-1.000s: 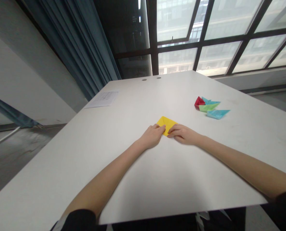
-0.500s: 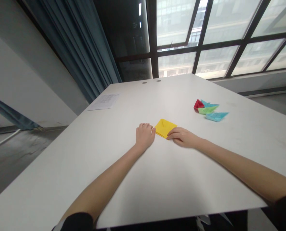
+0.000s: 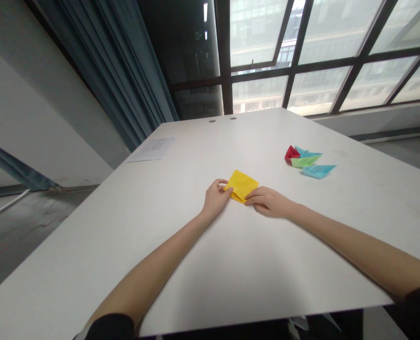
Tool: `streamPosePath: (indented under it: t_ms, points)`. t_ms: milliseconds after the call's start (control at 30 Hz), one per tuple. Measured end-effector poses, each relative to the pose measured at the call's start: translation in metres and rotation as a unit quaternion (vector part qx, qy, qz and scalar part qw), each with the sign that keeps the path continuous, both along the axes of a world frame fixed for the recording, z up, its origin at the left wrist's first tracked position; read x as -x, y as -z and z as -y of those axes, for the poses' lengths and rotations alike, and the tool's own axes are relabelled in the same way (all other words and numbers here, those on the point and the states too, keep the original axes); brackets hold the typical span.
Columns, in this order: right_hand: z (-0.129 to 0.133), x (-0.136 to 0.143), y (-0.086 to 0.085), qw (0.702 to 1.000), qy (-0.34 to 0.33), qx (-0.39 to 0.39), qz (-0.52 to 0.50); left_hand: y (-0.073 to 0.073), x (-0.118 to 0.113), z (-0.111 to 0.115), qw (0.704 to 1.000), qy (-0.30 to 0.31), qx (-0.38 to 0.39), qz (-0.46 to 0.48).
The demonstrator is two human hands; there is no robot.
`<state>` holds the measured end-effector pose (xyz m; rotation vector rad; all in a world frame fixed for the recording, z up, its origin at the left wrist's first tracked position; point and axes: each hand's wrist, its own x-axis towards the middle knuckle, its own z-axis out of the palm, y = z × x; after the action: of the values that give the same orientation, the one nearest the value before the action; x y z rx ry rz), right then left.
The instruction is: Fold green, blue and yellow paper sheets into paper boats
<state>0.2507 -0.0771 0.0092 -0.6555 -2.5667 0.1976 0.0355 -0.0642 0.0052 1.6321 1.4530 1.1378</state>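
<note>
A folded square of yellow paper (image 3: pixel 242 184) lies on the white table between my hands, its corner pointing away from me. My left hand (image 3: pixel 217 196) pinches the paper's left corner, thumb on top. Along the near edge, the layers stand slightly apart. My right hand (image 3: pixel 268 200) grips the lower right edge between thumb and fingers, resting on the tabletop.
To the right on the table (image 3: pixel 196 255) sit several folded paper pieces: a red one (image 3: pixel 292 155), a green one (image 3: pixel 305 162) and a blue one (image 3: pixel 318 171), with more blue behind. A printed sheet (image 3: pixel 151 149) lies at the far left.
My left hand has shifted slightly right and closed on the paper's left corner. That side of the paper is lifted, and its near layers have parted. My right hand has stayed put.
</note>
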Motion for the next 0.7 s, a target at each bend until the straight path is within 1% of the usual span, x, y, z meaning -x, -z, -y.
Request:
streamPosePath:
  t_ms: [100,167,233,267,300,367,400,433,467,533,567,633,700]
  points:
    - [0.000,0.001,0.000,1.000,0.011,0.006,0.000,0.003,-0.001,-0.001,0.998,0.024,0.000,0.062]
    - [0.000,0.002,0.000,0.999,0.036,0.009,-0.007,0.003,-0.003,-0.002,0.995,0.027,0.002,0.100]
    - [-0.002,0.004,0.001,0.996,0.084,0.012,-0.036,0.000,-0.005,-0.001,0.990,0.026,0.007,0.137]
    - [-0.004,0.004,0.002,0.991,0.120,0.015,-0.064,-0.001,-0.006,0.000,0.988,0.026,0.010,0.154]
    - [-0.006,0.005,0.004,0.981,0.164,0.020,-0.102,-0.003,-0.008,0.000,0.985,0.025,0.011,0.169]
    - [-0.010,0.007,0.008,0.944,0.257,0.053,-0.198,-0.006,-0.011,0.002,0.981,0.024,0.008,0.194]
    - [-0.011,0.009,0.010,0.921,0.288,0.087,-0.246,-0.007,-0.012,0.003,0.978,0.024,0.005,0.205]
    - [-0.013,0.010,0.011,0.898,0.300,0.135,-0.291,-0.009,-0.013,0.004,0.976,0.023,0.000,0.215]
    - [-0.014,0.011,0.012,0.878,0.292,0.193,-0.328,-0.009,-0.014,0.005,0.975,0.020,-0.006,0.221]
    - [-0.014,0.014,0.011,0.839,0.244,0.307,-0.378,-0.011,-0.015,0.006,0.974,0.014,-0.017,0.225]
    - [-0.014,0.016,0.010,0.820,0.221,0.350,-0.396,-0.011,-0.015,0.007,0.974,0.011,-0.023,0.224]
    - [-0.012,0.019,0.008,0.790,0.203,0.397,-0.420,-0.011,-0.015,0.007,0.975,0.011,-0.028,0.222]
    - [-0.010,0.022,0.006,0.777,0.203,0.407,-0.436,-0.010,-0.014,0.007,0.977,0.009,-0.027,0.212]
